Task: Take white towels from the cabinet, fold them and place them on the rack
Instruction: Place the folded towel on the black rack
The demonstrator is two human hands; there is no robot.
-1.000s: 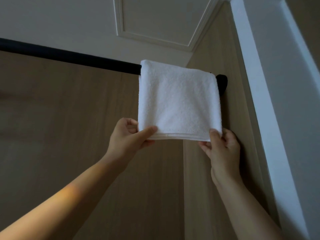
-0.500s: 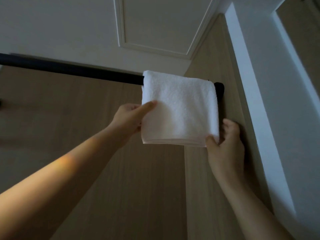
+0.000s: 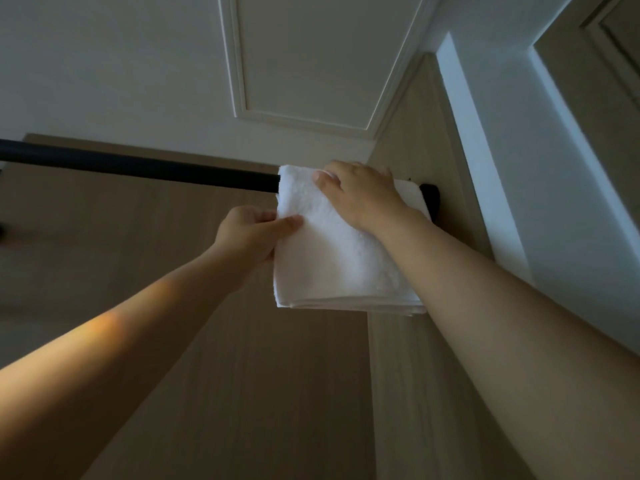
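Note:
A folded white towel [image 3: 332,258] hangs over the right end of a black rail [image 3: 138,168], close to the wooden side wall. My left hand [image 3: 249,233] pinches the towel's left edge about halfway down, thumb on the front face. My right hand [image 3: 360,192] lies across the top of the towel where it bends over the rail, fingers spread and fairly straight. The rail's right end cap [image 3: 431,199] shows just past the towel. My right forearm covers the towel's right edge.
Wood-grain panels [image 3: 207,375] stand behind and to the right of the rail. A white moulded ceiling [image 3: 304,64] is overhead. A white door frame [image 3: 485,168] runs along the right. The rail's long left stretch carries nothing.
My right hand has left the towel's lower right corner and risen to lie on its top over the rail. My left hand stays at the left edge. The view has tilted upward.

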